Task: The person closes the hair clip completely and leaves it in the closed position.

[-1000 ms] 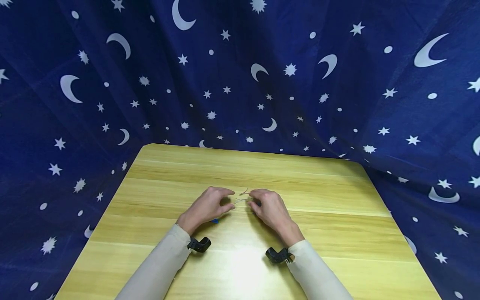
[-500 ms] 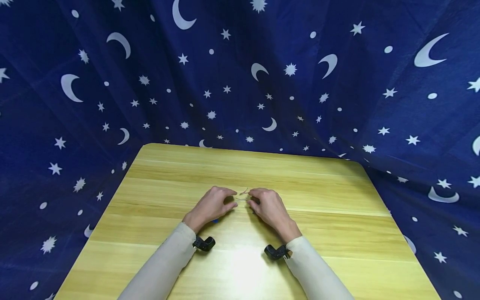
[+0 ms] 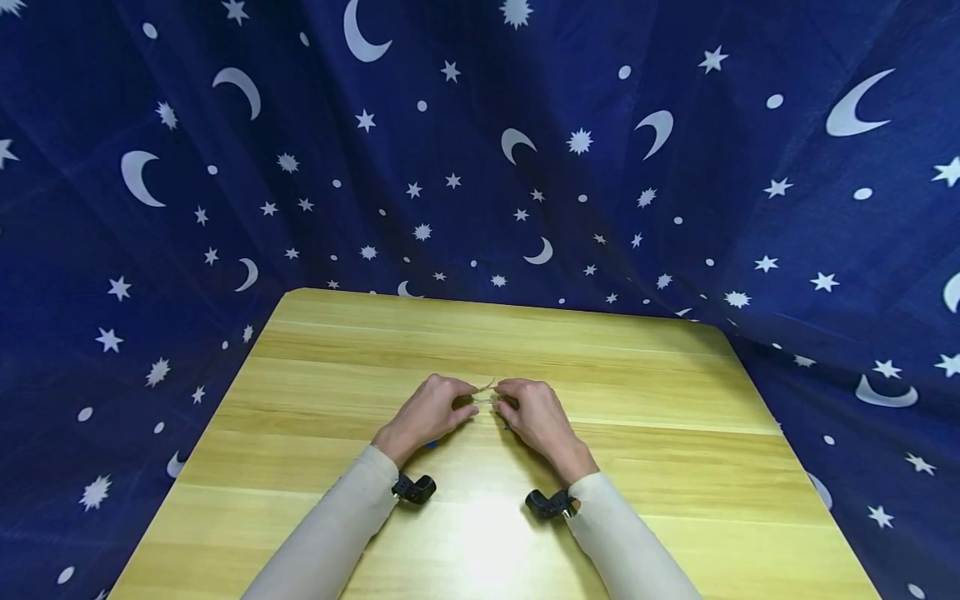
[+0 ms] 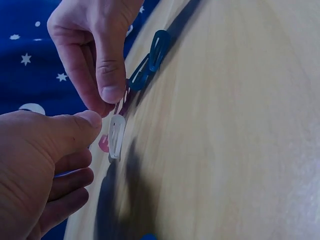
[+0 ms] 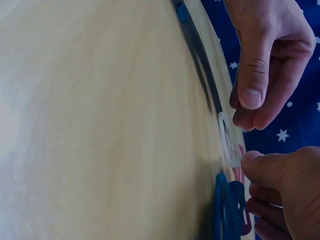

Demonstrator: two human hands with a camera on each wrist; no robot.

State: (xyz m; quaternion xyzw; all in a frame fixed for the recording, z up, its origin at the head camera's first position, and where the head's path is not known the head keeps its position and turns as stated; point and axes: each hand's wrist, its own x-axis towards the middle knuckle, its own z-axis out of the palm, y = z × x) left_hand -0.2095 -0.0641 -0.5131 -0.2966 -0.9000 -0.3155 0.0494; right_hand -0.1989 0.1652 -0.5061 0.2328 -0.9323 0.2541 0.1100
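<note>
Several snap hair clips are bunched between the two hands. My right hand (image 3: 534, 412) has its thumb at one end of a white hair clip (image 5: 229, 142) and appears to pinch it. A pink hair clip (image 5: 240, 175) shows just behind the white one. Blue hair clips (image 4: 159, 50) sit below the right hand, partly overlapping a darker one. My left hand (image 3: 431, 410) faces the right from the left side, its fingertips close to the white and pink clips. Nothing is clearly seen between its fingers. Whether it touches a clip is hidden.
A small blue object (image 3: 432, 444) lies on the wooden table (image 3: 645, 467) under the left hand. A dark blue curtain (image 3: 480, 167) with moons and stars stands around the table. Black wrist cameras (image 3: 414, 489) are strapped at both sleeves.
My left hand has moved slightly right, bringing its fingertips up to the clips. The right hand has hardly moved, and the clips stay by its fingertips.
</note>
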